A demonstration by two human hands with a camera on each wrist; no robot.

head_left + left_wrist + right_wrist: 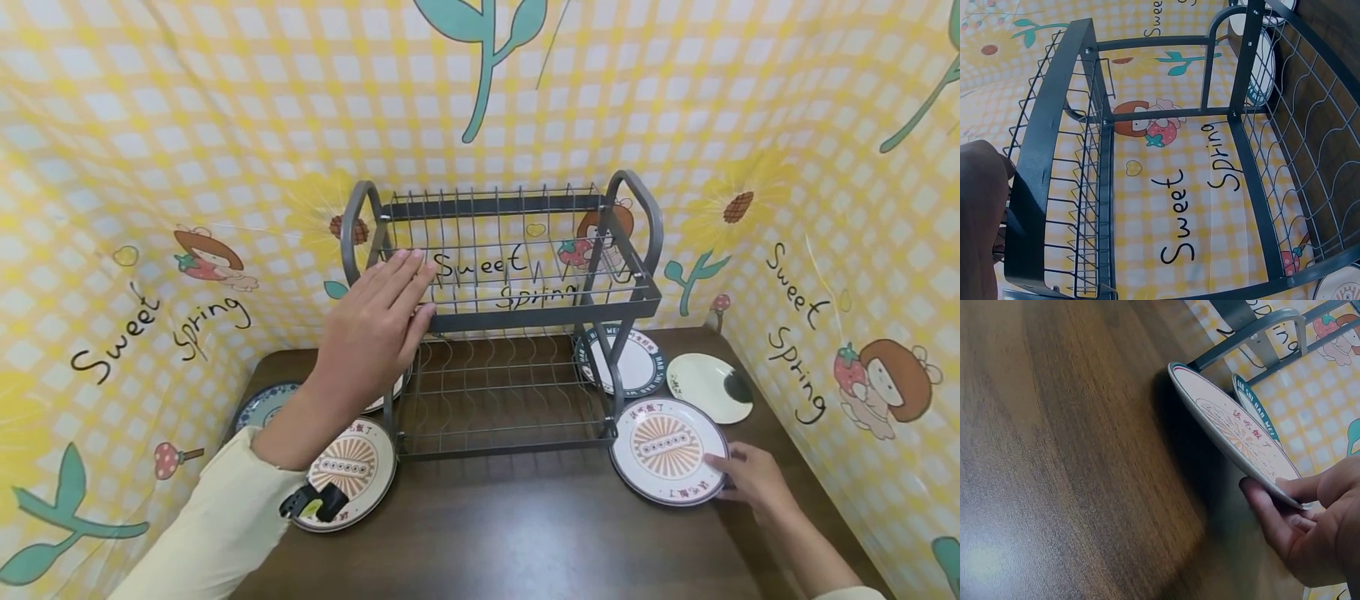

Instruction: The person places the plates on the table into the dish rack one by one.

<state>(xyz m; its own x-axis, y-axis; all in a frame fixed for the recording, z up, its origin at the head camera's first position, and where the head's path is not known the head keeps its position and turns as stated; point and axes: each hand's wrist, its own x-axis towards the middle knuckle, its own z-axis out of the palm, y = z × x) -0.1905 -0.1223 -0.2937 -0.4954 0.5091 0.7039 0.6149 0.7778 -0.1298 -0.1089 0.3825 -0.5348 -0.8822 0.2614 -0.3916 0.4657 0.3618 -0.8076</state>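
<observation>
My left hand (pixel 378 312) lies with straight fingers over the front left corner of a dark two-tier metal dish rack (pixel 540 315). In the left wrist view, part of that hand (pixel 982 212) shows against the upper tier's rail (pixel 1038 169). At the rack's right foot, my right hand (pixel 757 483) pinches the edge of a white plate (pixel 667 479) with an orange sunburst print, thumb on top and fingers below. Seen from the right wrist, the plate (pixel 1235 434) is tilted and its near edge is raised over the table. Both rack tiers hold no plates.
Behind the held plate lie a green-rimmed plate (pixel 630 362) and a cream plate (pixel 697 383) with a dark patch. On the left are another sunburst plate (pixel 375 467) and a blue patterned plate (pixel 258 400). Yellow checked cloth (pixel 247 125) surrounds the brown table (pixel 487 533).
</observation>
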